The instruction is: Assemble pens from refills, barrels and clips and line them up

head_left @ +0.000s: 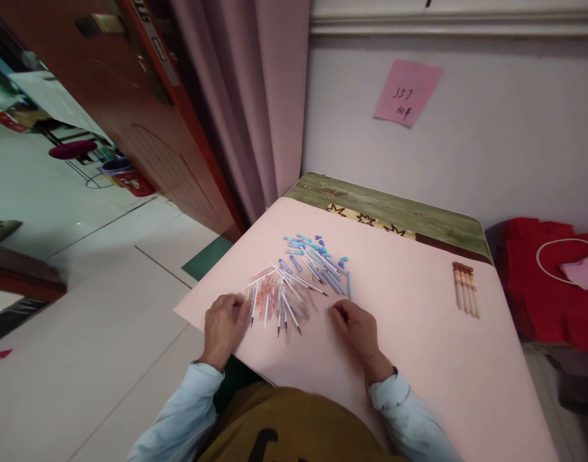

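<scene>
A loose pile of white pen refills (285,301) with dark tips lies over pinkish, see-through pen barrels (262,299) on the pink-covered table (419,359). Just beyond are blue pen barrels (332,277) and several small blue pen caps (342,263). My left hand (225,328) is at the pile's left edge, its fingers curled together; whatever they hold is hidden. To the right of the pile, my right hand (357,330) is closed in a pinch just over the tabletop. A tiny pale spot shows at its fingertips, too small to name.
Several finished-looking pens with brown tops (465,290) lie side by side at the table's right. A green wood-patterned strip (370,196) runs along the back edge by the wall. Red cloth (529,276) is beyond the right edge, and a brown door (178,128) stands at left.
</scene>
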Demonstrator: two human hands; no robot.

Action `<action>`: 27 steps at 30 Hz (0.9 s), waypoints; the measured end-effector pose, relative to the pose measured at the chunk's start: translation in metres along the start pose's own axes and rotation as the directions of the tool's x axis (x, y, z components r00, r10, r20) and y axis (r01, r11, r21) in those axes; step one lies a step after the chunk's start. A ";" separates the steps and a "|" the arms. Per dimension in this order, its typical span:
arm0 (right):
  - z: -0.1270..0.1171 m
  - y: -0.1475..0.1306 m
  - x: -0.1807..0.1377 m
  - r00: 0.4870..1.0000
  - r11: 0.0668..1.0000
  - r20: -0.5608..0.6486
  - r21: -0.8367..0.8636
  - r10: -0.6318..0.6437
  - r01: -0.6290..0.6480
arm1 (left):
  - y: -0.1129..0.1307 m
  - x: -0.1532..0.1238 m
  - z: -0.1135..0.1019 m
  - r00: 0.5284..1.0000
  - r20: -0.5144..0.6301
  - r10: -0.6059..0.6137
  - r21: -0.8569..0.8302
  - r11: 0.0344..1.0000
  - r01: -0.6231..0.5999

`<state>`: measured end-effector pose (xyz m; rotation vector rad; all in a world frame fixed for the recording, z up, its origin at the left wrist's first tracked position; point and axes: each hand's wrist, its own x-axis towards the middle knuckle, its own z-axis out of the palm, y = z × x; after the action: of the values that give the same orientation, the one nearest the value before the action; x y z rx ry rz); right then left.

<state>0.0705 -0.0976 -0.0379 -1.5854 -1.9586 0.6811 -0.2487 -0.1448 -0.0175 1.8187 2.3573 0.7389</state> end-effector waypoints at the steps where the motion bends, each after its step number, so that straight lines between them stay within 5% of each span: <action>1: 0.000 0.000 0.000 1.000 1.000 0.000 -0.003 0.001 -0.001 | -0.001 0.000 0.001 1.000 -0.006 -0.006 -0.017 1.000 0.006; 16: 0.000 -0.001 0.000 1.000 1.000 -0.006 -0.022 -0.010 0.009 | -0.003 0.020 -0.003 0.989 -0.001 -0.146 -0.177 0.974 0.143; 22: -0.002 -0.003 0.000 1.000 1.000 -0.002 -0.019 0.011 -0.011 | 0.011 0.071 -0.003 0.998 0.032 -0.056 -0.197 0.979 0.061; 27: -0.003 -0.005 0.000 1.000 1.000 -0.020 0.013 -0.005 0.005 | 0.024 0.116 0.020 0.976 0.205 -0.069 -0.149 0.984 0.101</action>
<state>0.0693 -0.0983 -0.0322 -1.5734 -1.9395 0.6716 -0.2541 -0.0264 0.0010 1.6340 2.1683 0.6776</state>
